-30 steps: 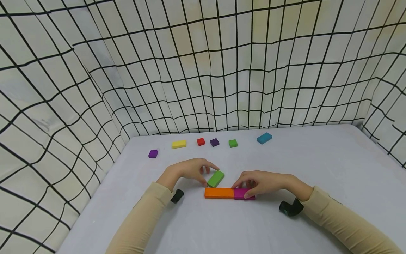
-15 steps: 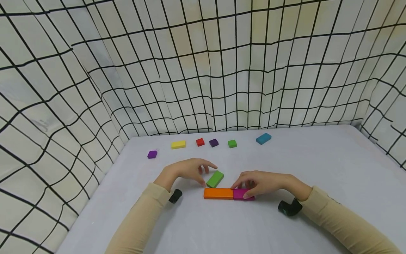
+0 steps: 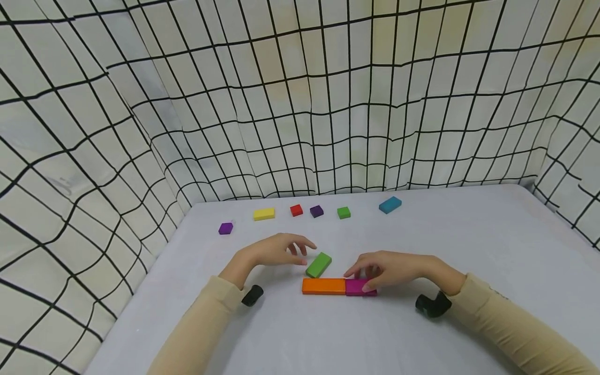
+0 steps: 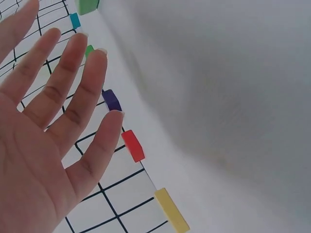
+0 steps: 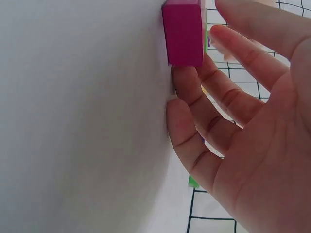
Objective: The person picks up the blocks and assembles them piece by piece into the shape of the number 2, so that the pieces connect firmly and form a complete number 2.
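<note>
- Left hand (image 3: 276,250): raised over the table, fingers spread wide and holding nothing; just left of the large green block and apart from it.
- Right hand (image 3: 392,267): narrowed round the magenta block, thumb at its near side, fingers at its far side.
- Magenta block (image 3: 354,287): flat on the table, right-hand piece of a two-block row; partly covered by the thumb.
- Orange block (image 3: 323,286): flat, left-hand piece of the row, end to end with the magenta block and touching it.
- Large green block (image 3: 319,265): lying slantwise just behind the orange block, between the two hands; whether it touches the orange one, cannot tell.
- Back of the table, left to right, spaced apart: violet block (image 3: 226,228), set slightly nearer; yellow block (image 3: 264,214); red block (image 3: 296,210); dark purple block (image 3: 316,211); small green block (image 3: 344,212); blue block (image 3: 390,205), lying aslant.
- Table (image 3: 300,333): white surface.
- Net (image 3: 322,25): black cords before pale sheeting, behind the table and at both sides.
- Sleeves (image 3: 201,323): beige, one on each arm.
- Black devices (image 3: 252,296): one by each wrist.
</note>
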`<state>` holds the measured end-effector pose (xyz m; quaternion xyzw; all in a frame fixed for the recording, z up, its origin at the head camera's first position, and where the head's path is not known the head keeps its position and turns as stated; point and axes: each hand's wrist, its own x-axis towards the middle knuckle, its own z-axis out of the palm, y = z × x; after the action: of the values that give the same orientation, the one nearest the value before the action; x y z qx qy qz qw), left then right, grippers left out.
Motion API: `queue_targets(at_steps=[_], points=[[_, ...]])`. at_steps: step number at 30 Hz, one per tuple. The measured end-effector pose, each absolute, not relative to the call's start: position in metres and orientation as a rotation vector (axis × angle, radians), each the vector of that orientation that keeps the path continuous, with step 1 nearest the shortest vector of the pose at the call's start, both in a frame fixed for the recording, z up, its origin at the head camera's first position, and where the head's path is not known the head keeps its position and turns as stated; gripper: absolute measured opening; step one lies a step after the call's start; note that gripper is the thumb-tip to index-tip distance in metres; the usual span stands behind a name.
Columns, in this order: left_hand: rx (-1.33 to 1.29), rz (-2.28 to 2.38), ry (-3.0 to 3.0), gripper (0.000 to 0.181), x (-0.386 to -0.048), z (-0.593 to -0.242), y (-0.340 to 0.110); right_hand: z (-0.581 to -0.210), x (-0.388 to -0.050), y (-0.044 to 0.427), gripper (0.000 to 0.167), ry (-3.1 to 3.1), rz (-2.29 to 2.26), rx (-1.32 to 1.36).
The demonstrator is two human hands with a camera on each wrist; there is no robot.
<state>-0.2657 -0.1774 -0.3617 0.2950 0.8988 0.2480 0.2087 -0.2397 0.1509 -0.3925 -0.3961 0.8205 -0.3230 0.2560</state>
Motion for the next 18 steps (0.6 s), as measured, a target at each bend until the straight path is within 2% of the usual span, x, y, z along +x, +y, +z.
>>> queue_targets(at_steps=[18], points=[[0.793,1.010,2.375,0.029,-0.254,-0.368,-0.178,-0.372,-0.257,0.170,0.037,2.367,-1.055,-1.095]])
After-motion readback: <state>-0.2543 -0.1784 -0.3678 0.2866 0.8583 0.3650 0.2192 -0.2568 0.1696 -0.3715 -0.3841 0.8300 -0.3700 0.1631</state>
